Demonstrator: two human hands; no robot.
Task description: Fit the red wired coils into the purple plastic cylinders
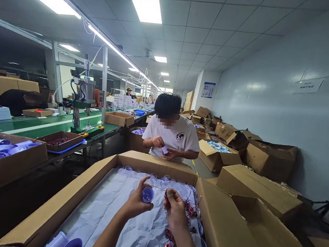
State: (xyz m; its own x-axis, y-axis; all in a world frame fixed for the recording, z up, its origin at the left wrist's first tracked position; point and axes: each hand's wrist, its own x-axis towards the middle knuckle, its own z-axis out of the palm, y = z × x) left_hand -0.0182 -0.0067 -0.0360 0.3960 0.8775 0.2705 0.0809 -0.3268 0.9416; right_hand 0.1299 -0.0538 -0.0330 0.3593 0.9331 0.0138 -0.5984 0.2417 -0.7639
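Note:
Between the thumb and fingers of my left hand (pixel 134 204) is a small purple plastic cup (pixel 148 195), its open end towards me. A thin reddish wire (pixel 158 187) stretches from near the cup to my right hand (pixel 177 212), whose thumb and fingertips pinch it. Something pale covers one of those fingertips. Both hands are above a white paper sheet (pixel 104 207) inside a large cardboard carton (pixel 67 195). Beside my right hand lie several small red round parts with wires (pixel 168 234). More purple cups (pixel 73 245) rest at the near left of the sheet.
Across the carton, a person in a white T-shirt (pixel 171 134) handles a purple part. At left, a box of purple parts (pixel 3 148) stands by a green conveyor bench (pixel 36 121) with a press machine (pixel 84 96). Cardboard boxes (pixel 260 187) crowd the right side.

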